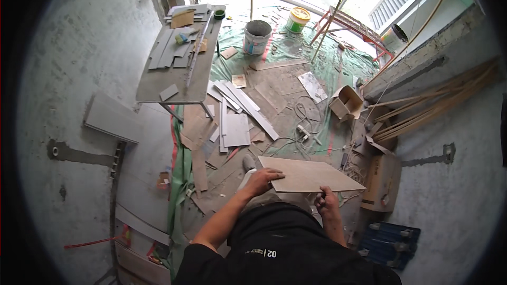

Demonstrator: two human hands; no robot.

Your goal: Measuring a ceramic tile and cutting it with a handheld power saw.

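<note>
A flat beige tile (311, 175), long and thin-edged, is held out in front of my waist. My left hand (264, 181) lies over its left end, thumb and fingers gripping that edge. At the near edge, right of the middle, my right hand (327, 202) pinches the tile from below, with part of the fingers hidden under it. The tile tilts slightly, and its right corner points toward the right wall.
Left stands a folding table (203, 87) with cut tile pieces and green tape (219, 15). Tile strips (237, 126) and a cable (303, 129) litter the floor. Buckets (257, 37), a red trestle (354, 24), cardboard boxes (381, 179) and a blue toolbox (390, 245) stand around.
</note>
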